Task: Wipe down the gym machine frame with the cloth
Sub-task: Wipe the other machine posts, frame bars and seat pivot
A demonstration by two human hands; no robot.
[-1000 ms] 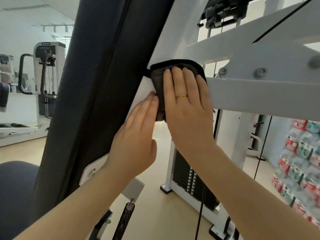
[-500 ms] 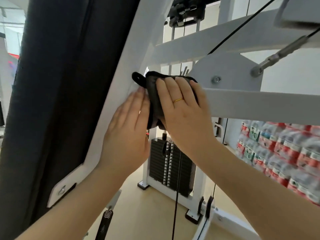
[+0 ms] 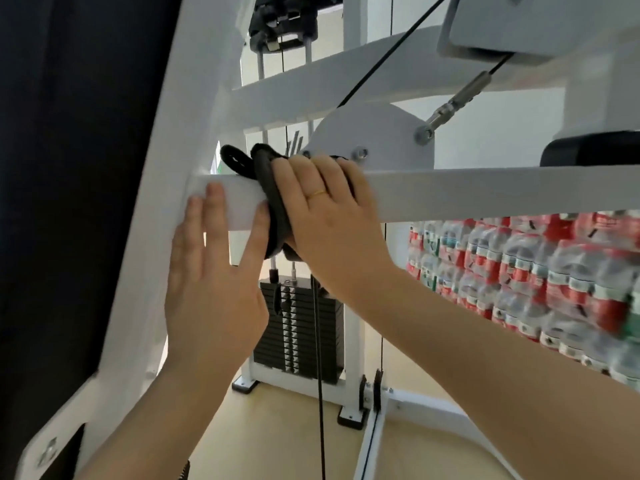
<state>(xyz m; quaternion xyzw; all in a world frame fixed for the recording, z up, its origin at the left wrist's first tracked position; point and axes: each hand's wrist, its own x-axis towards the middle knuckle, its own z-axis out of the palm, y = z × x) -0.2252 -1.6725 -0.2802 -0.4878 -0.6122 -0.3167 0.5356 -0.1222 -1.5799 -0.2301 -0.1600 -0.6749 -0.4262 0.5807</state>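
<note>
Both hands on the white crossbar

Left hand (image 3: 211, 289) lies flat, fingers spread, on the gym machine frame (image 3: 485, 192); just beside it, the right hand (image 3: 332, 216) presses the black cloth (image 3: 273, 202) flat (ring visible) against the bar.

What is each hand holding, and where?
Right hand presses the black cloth flat against the white crossbar; left hand holds nothing.

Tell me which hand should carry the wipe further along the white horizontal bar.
Right. The right hand already presses the black cloth against the bar, while the left hand lies bare and flat on the frame.
</note>
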